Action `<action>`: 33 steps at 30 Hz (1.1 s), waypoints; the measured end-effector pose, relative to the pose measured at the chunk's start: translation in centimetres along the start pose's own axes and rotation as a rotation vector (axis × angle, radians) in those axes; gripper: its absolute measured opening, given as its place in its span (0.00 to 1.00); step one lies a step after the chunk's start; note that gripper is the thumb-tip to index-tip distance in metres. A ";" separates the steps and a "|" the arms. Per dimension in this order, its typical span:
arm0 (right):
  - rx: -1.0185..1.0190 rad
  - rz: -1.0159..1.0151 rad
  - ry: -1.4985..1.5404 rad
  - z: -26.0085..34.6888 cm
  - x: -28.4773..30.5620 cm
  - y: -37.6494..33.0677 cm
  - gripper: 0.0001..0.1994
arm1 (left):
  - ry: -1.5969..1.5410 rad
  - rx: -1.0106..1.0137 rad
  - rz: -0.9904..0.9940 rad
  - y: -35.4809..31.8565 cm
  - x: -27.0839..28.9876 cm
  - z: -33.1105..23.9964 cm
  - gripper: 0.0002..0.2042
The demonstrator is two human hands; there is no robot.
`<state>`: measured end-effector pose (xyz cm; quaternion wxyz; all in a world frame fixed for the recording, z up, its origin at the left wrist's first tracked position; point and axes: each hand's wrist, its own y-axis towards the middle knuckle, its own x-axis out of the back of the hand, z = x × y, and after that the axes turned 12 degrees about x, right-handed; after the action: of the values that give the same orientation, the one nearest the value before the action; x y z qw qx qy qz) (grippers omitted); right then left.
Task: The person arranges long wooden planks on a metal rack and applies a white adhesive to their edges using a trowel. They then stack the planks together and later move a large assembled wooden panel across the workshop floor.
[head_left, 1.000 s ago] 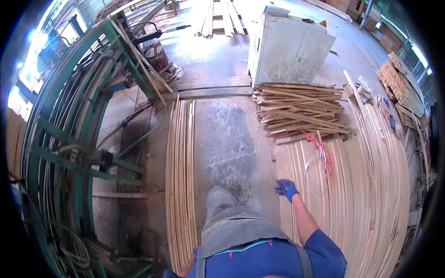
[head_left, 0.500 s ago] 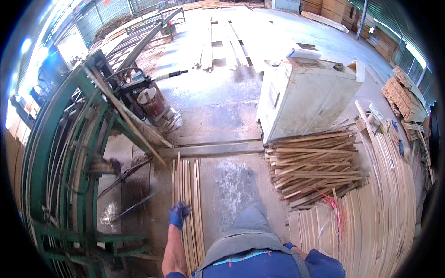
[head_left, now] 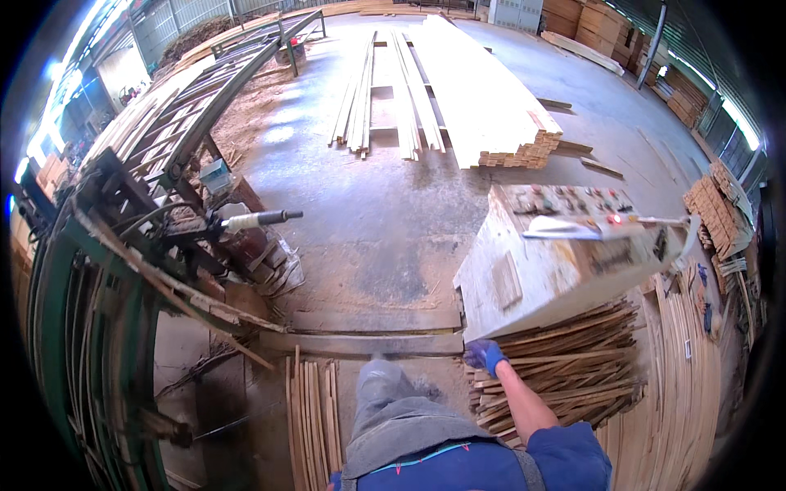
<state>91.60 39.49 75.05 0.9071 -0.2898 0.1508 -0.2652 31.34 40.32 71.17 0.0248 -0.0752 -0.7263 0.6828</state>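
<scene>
My right hand [head_left: 485, 355], in a blue and purple glove, hangs in front of the white control cabinet [head_left: 503, 278]. Its fingers look curled in, with nothing visible in them. Below and beside it lies a heap of thin wooden strips [head_left: 557, 360]; whether the hand touches them is unclear. My left hand is out of sight. Several long narrow wood strips [head_left: 311, 417] rest on the floor to the left of my leg.
Green machine framing [head_left: 90, 344] fills the left side. A low raised sill [head_left: 368, 344] crosses the floor ahead. Farther off are a large stack of boards [head_left: 491, 98] and a roller conveyor [head_left: 221, 98]. Long pale boards [head_left: 679, 393] lie at the right.
I have stepped forward, bringing the cabinet and sill nearer. My right hand has swung forward into clear view, while my left hand has dropped out of the picture.
</scene>
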 end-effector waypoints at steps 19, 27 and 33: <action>-0.604 -0.055 -0.287 17.7 -5.3 34.6 0.09 | 0.204 -0.738 0.338 -10.4 -36.3 -79.1 0.15; -0.311 0.046 -0.436 46.0 -9.7 64.3 0.13 | -0.453 -0.314 0.299 6.1 -27.7 -85.4 0.13; -0.126 0.028 -0.330 62.5 -17.0 81.4 0.12 | -0.585 0.089 -0.074 10.4 -27.4 -84.2 0.13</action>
<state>136.46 133.27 76.93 0.9033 -0.3835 0.0201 -0.1912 70.89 120.17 68.28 -0.1575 0.1523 -0.6743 0.7052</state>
